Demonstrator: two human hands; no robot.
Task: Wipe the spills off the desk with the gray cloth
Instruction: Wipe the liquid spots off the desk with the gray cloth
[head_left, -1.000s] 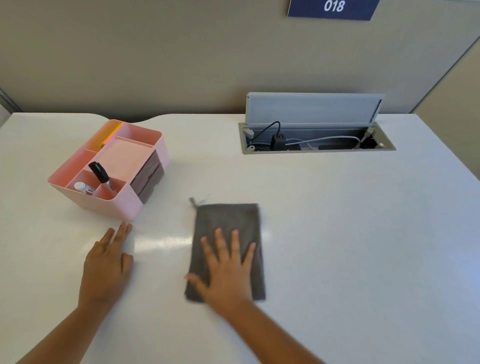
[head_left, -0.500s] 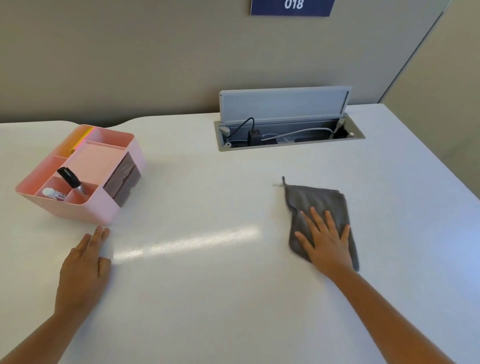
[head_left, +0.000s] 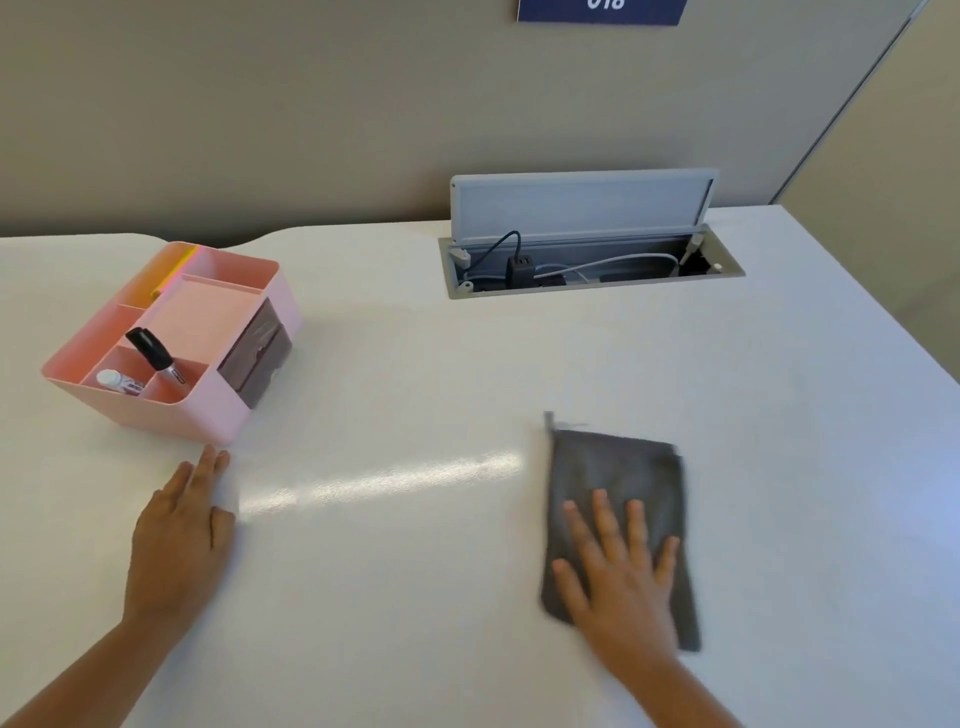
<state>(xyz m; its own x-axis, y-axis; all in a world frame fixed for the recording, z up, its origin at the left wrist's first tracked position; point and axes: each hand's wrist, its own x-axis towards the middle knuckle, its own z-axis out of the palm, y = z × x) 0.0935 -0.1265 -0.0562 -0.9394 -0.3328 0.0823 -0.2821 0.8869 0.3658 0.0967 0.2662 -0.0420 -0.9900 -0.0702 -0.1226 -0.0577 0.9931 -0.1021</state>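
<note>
The gray cloth (head_left: 615, 467) lies flat on the white desk (head_left: 415, 374), right of centre, with a small loop at its far left corner. My right hand (head_left: 618, 577) presses down on the cloth's near half, palm flat and fingers spread. My left hand (head_left: 182, 535) rests flat on the bare desk at the left, fingers together, its fingertips just short of the pink organizer. I can make out no spill; only a bright streak of glare crosses the desk between my hands.
A pink desk organizer (head_left: 208, 415) holding a black marker (head_left: 153, 353) and a small bottle stands at the left. An open cable box (head_left: 592, 270) with its gray lid (head_left: 582, 202) raised sits at the back. Beige partition walls close off the far side and the right.
My right hand slid the cloth from the desk's middle far to the right, then drew it a little back toward me. My left hand stayed flat in place.
</note>
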